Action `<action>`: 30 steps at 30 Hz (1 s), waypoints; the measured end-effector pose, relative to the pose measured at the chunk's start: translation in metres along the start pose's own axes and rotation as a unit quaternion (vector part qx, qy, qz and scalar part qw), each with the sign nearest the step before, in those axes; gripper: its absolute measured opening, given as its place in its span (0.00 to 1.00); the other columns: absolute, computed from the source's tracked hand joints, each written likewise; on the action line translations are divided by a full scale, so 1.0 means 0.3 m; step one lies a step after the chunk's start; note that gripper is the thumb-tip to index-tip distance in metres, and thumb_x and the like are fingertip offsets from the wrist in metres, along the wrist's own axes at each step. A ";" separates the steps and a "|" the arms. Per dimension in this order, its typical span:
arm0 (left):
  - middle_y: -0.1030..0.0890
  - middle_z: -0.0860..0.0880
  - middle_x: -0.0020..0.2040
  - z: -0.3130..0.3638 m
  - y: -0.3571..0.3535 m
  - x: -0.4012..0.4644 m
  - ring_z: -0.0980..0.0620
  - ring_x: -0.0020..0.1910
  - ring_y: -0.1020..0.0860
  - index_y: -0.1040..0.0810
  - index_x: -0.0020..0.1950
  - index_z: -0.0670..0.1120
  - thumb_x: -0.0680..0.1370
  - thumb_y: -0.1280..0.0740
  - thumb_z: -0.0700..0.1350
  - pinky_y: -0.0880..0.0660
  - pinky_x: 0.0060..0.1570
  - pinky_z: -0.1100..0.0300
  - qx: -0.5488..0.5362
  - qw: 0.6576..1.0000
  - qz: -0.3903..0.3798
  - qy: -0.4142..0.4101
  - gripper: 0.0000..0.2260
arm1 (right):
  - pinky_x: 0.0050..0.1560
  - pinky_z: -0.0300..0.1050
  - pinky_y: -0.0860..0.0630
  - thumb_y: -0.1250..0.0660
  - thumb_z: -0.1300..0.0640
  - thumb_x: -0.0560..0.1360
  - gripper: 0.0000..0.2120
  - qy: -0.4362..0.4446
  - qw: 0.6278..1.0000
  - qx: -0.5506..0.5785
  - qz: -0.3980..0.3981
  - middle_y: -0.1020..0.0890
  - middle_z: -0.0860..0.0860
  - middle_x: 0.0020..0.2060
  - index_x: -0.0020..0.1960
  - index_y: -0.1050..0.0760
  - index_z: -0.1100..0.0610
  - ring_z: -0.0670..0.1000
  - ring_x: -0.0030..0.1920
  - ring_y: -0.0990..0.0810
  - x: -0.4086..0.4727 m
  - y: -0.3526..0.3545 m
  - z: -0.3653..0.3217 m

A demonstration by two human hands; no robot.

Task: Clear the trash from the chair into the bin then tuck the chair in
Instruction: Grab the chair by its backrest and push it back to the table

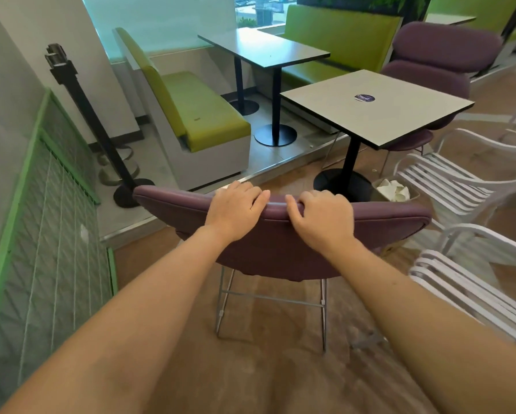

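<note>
Now both hands, left hand (236,209) and right hand (322,218), curl fingers over the purple chair (280,234) backrest's padded rim; counter (376,107) just beyond them. Chair likely light, slides easily.

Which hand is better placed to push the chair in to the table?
Neither alone. The left hand and right hand both grip the chair back near its middle; the table stands ahead to the right.
</note>
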State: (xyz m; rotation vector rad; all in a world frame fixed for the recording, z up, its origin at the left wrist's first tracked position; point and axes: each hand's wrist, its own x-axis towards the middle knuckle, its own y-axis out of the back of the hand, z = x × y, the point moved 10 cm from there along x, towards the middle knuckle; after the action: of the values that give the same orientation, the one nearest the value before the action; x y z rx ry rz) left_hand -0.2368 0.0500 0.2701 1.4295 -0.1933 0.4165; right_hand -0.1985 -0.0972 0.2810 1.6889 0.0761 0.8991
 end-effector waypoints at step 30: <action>0.21 0.53 0.33 -0.336 -0.241 0.765 0.53 0.37 0.24 0.17 0.35 0.51 0.76 0.49 0.62 0.39 0.32 0.60 0.049 0.995 0.079 -0.040 0.26 | 0.32 0.42 0.42 0.50 0.38 0.75 0.28 -0.057 0.997 -0.049 0.031 0.21 0.47 0.28 0.34 0.19 0.51 0.51 0.31 0.24 0.710 -0.405 0.096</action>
State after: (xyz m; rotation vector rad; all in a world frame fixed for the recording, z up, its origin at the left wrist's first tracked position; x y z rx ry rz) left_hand -0.0107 0.1802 0.2755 1.5341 -0.3565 0.5057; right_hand 0.0164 0.0245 0.2859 1.6548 -0.0968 0.8373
